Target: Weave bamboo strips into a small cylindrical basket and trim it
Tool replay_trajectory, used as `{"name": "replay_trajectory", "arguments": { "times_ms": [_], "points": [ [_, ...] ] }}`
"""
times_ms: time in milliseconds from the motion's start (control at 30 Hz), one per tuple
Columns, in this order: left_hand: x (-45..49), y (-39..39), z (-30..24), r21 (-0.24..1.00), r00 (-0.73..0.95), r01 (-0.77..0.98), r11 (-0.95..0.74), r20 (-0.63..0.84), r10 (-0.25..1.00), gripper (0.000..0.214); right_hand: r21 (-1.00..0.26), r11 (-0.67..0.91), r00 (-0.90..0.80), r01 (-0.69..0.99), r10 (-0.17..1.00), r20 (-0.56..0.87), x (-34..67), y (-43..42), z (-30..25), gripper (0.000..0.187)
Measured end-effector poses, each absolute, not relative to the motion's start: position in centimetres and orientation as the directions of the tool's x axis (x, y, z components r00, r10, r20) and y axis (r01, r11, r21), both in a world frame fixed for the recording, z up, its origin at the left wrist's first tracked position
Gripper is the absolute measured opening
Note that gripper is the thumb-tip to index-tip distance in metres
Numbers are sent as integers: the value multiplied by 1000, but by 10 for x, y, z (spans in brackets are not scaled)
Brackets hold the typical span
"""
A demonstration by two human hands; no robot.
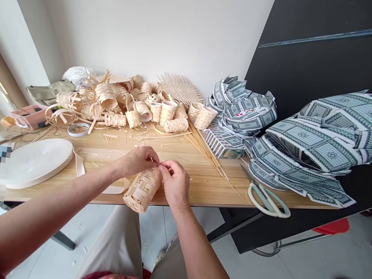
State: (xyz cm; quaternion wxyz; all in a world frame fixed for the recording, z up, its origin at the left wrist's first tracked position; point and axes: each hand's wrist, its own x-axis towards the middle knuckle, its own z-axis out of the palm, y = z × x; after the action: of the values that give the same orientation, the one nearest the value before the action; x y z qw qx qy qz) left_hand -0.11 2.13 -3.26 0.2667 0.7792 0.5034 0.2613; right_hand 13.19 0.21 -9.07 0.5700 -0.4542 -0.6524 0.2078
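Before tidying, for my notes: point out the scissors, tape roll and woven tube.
Scissors (251,197): head view, on the handle.
Tape roll (33,162): head view, on the flat face.
Woven tube (142,189): head view, on its side.

A light wood-grain tabletop (207,184) carries a heaped pile of pale woven bamboo cylinders (118,102) and loose curling strips toward the wall, with a flat, fringed bamboo mat (179,88) behind it and small woven bamboo cups (168,110) standing upright at its right side. Just beside these lies a bundle of thin straight bamboo sticks (205,147), near a small stack of printed boxes (223,144). At the left sits a wide white roll of strapping (34,162), its end trailing across the wood, with a narrow white tape ring (78,129) and a pink box (28,116) beyond. Pale green-handled scissors (267,200) lie at the front right edge, below heaped green-and-white printed sheets (309,147).
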Motion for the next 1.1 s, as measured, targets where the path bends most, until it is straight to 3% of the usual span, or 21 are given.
{"name": "replay_trajectory", "arguments": {
  "times_ms": [1100],
  "points": [
    [-2, 23, -32, 725, 349, 623, -294, 79, 934, 7, -852, 445, 74, 276, 874, 480, 130, 6, -98, 15]
  ]
}}
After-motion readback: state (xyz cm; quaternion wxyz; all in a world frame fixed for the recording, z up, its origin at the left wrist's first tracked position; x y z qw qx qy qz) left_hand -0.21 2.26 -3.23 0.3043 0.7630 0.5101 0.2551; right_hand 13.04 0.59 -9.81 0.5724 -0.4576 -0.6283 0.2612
